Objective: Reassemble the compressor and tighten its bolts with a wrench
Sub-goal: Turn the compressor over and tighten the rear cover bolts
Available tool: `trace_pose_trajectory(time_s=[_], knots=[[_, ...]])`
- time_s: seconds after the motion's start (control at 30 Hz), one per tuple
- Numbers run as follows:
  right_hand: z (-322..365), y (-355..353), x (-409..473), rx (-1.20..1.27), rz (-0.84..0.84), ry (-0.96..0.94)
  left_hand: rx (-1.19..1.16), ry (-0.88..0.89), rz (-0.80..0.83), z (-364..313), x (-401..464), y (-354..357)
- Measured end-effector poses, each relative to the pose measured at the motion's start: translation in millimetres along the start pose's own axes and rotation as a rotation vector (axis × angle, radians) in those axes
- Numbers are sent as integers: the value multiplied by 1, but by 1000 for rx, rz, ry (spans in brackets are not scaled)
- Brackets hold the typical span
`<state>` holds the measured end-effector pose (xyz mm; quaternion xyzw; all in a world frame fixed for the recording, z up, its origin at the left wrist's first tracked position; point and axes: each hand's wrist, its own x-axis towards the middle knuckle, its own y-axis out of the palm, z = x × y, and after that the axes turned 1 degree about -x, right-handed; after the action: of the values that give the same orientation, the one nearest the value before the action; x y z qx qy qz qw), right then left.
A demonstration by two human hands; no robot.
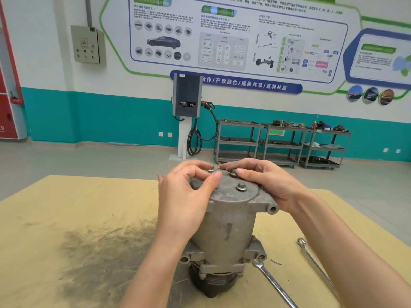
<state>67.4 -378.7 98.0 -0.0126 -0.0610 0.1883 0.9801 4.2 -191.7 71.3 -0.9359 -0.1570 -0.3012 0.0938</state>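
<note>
Standing upright mid-bench: grey cast-metal cylindrical compressor (224, 221), end cover on top. Judged heavy, rigid, stable on base. Left hand (184, 196) pinches far-left small steel hex bolt (211, 170); right hand (264, 183) curled on second bolt (232, 173). Third bolt (241, 187) untouched. Two chrome combination wrenches (275, 283) lie right; grip by shank.

Compressor (224, 223) stands upright at table (66, 207) centre and blocks the middle. Both hands, left hand (186, 196) and right hand (262, 185), crowd its top cover; only front bolt (241, 187) is free to reach. Right side: 2 wrenches (275, 283) lie near base. Left side of table is free, w/ dark stain only.
</note>
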Motion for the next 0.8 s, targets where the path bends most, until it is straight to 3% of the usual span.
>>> trace_pose_trajectory(time_s=[0.27, 0.4, 0.5, 0.63, 0.8], knots=[[7, 9, 7, -233, -115, -86, 77, 75, 13, 1, -2, -2], [3, 3, 2, -100, -23, -28, 5, -5, -23, 5, -5, 6], [0, 3, 3, -46, -43, -19, 10, -13, -66, 6, -4, 6], [4, 10, 6, -145, -118, -59, 21, -32, 26, 4, 0, 0], [2, 4, 1, -50, -27, -22, -23, -58, 172, 4, 3, -6]])
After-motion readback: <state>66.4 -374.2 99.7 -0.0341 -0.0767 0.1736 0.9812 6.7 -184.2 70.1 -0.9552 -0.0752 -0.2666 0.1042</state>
